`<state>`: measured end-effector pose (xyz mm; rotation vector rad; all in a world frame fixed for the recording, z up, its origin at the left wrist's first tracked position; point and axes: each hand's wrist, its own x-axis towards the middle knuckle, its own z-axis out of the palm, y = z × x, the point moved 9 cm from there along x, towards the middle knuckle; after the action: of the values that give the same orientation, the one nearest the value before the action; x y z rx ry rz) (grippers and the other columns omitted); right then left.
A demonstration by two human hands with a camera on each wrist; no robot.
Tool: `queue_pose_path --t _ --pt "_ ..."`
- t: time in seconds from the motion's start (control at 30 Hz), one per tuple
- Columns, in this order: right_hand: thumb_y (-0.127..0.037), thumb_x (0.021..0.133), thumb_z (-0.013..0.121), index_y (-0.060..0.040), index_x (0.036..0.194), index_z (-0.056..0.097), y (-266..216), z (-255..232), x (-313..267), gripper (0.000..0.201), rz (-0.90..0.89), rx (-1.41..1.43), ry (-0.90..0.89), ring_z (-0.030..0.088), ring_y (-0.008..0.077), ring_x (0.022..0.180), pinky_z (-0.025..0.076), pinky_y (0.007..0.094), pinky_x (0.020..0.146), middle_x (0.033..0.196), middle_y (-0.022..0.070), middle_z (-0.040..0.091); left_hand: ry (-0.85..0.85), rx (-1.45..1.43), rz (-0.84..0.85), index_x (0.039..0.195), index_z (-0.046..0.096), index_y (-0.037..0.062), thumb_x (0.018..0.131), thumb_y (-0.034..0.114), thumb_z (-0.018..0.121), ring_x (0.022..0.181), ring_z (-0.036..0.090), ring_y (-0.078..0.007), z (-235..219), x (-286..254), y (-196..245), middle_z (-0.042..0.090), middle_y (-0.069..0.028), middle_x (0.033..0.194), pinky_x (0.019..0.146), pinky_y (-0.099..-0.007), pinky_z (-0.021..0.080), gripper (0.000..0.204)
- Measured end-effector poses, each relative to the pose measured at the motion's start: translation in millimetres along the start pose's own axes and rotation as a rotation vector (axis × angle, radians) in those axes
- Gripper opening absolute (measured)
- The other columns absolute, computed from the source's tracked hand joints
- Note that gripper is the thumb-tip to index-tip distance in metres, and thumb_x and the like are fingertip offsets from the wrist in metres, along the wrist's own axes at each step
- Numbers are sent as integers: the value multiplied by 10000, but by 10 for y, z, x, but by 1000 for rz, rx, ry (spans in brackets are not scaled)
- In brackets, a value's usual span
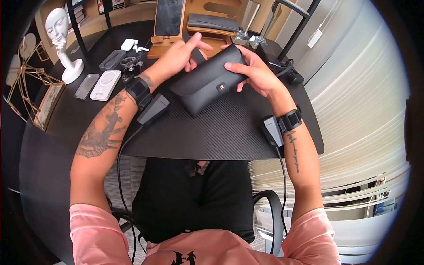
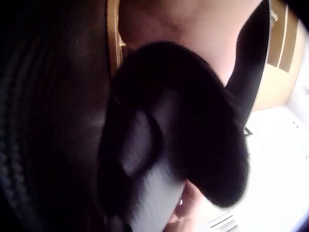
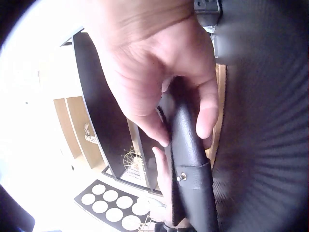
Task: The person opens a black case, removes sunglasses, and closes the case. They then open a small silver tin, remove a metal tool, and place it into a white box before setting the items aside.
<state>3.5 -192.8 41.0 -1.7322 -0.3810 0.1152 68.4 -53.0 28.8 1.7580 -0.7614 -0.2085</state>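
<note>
Gripping the black case at its upper right end with the right hand, with thumb laid across the front and fingers round behind; held tilted over the desk, with the lower end toward the near edge. Reaching to the case's upper left side with the left hand, with one digit pointing out above a dark band; impossible to tell, given the blurred left wrist view, whether pinching or only touching. Best to bear the weight in the right hand, pressing with the flat of the thumb to spare the smooth cover from dents. Probably wise to steady the unsupported lower end with the left palm before any work at the gold stud. Seemingly fastened, judging by the flat strap; so ease at the strap's edge rather than drag at the flap. Turn the case slowly, minding the cable below the left wrist. Further out, avoid knocking the wooden stand and its upright phone, and allow room on the left for the white power bank, the earbud case and the white sculpture.
</note>
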Motion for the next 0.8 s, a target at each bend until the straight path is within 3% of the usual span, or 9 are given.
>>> queue_pose_path --t 0.13,0.2,0.4,0.47,0.6,0.67,0.8 --pt "-169 806 683 2 1064 523 67 -60 21 349 34 -50 60 606 104 694 486 208 416 883 65 607 104 149 143 1088 638 45 983 466 324 668 509 -79 138 -81 258 583 -25 818 622 -204 420 536" --pt "-163 806 680 2 1067 524 76 -135 21 347 31 -64 110 605 106 689 485 210 415 880 62 608 78 361 377 1073 636 32 967 458 377 710 477 -66 260 -112 449 544 -9 830 629 -208 389 510" --pt "-145 805 671 3 1066 527 93 -296 41 333 1 -61 227 604 112 690 483 213 418 863 54 611 -120 99 397 1096 631 12 951 389 411 762 498 -94 203 -101 461 565 -27 975 667 -225 412 460" --pt "-144 804 672 3 1064 528 82 -309 41 332 -8 -52 244 605 113 695 484 214 421 860 53 612 -76 -67 249 1091 633 6 933 308 484 755 496 -87 139 -6 287 573 -21 970 653 -216 411 372" --pt "-144 803 673 2 1065 527 76 -302 32 334 -7 -50 263 606 113 696 493 222 432 867 56 614 5 32 326 1019 668 22 866 243 621 762 532 -106 189 0 273 603 -44 935 697 -250 448 273" --pt "-145 803 673 1 1067 527 83 -301 28 336 -3 -47 272 606 113 697 496 225 436 869 57 614 29 261 315 1050 653 26 812 193 695 818 574 -125 211 -43 342 611 -79 1040 749 -264 475 294" --pt "-152 802 675 -4 1079 523 38 -281 29 349 -54 -30 274 607 115 706 495 225 437 876 60 612 79 353 342 1179 580 22 826 157 683 962 560 -117 220 -96 397 563 -75 1194 824 -239 464 392"
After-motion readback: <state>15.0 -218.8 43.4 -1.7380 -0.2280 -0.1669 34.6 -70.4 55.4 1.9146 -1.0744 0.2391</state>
